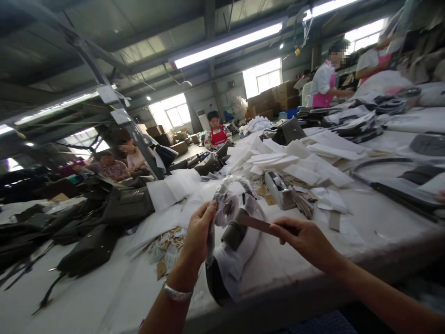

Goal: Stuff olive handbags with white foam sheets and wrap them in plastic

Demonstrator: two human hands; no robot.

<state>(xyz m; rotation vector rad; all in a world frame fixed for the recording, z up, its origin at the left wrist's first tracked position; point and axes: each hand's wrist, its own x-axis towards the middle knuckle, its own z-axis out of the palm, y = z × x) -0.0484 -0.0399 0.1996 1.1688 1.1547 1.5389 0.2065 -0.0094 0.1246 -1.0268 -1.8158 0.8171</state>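
Where the left hand (pixel 200 227) grips: just below the middle of the frame, thumb and fingers clamped on a loop wrapped in clear film (pixel 222 188), with a silver bangle (pixel 177 294) on the wrist.
Right hand (pixel 301 236): right of centre, thumb and fingers pinched together on the near end of a flat brown strip (pixel 257 224).
Strip's far end: at an olive band (pixel 233 235) near the middle of the frame; whether it presses on the band or only overlaps it, I cannot tell.
Dark bag piece (pixel 215 278): lower centre of the frame, below both hands, with white wrapping (pixel 236 266) beside it and its lower end close to the front edge of the table (pixel 111 290).
Tape dispenser (pixel 281 191): right of centre, beyond the right hand, near the loose white sheets (pixel 271 160).
Slip risk: held by one end only, the strip could twist off the band if the pinch loosens.
Film risk: a hard squeeze from the left hand could bunch or tear the thin covering.
Edge risk: a pull toward the lower frame could tip the bag piece over the table's front.
Clutter risk: a sideways sweep of the left forearm could scatter the tags (pixel 162 269) at lower left of centre.
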